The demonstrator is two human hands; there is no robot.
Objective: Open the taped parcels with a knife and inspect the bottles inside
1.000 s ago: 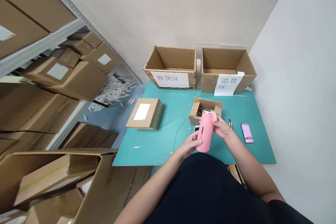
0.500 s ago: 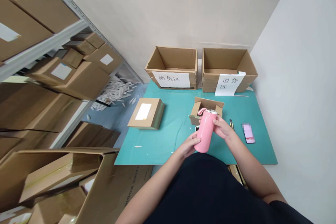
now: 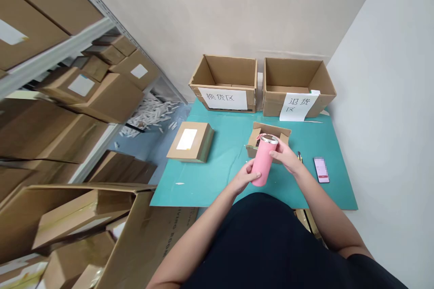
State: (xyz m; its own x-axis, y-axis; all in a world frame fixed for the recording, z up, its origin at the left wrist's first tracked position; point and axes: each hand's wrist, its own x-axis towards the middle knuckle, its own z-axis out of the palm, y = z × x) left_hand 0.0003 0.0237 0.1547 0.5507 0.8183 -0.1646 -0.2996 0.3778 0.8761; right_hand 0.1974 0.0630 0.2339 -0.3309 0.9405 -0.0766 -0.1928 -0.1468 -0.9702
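A pink tumbler (image 3: 264, 162) with a silvery top and a pink loop is held tilted above the near part of the table. My left hand (image 3: 244, 177) is closed around its lower end. My right hand (image 3: 285, 157) grips it near the top, on the right side. Just behind the tumbler stands a small opened carton (image 3: 271, 132), partly hidden by the tumbler and my right hand. A yellow-and-black utility knife (image 3: 299, 156) lies to the right of my right hand, and farther right is a phone (image 3: 321, 170) with its screen lit.
Two open cardboard boxes with paper signs, a left one (image 3: 222, 82) and a right one (image 3: 298, 83), stand along the back of the green table (image 3: 217, 180). A closed carton (image 3: 190, 142) sits at the left. Shelves of cartons (image 3: 111, 95) and a large open box (image 3: 142, 235) flank the table's left.
The tumbler has turned in my hands, so its silvery top now faces up toward me. Both hands keep their hold. The view has shifted slightly.
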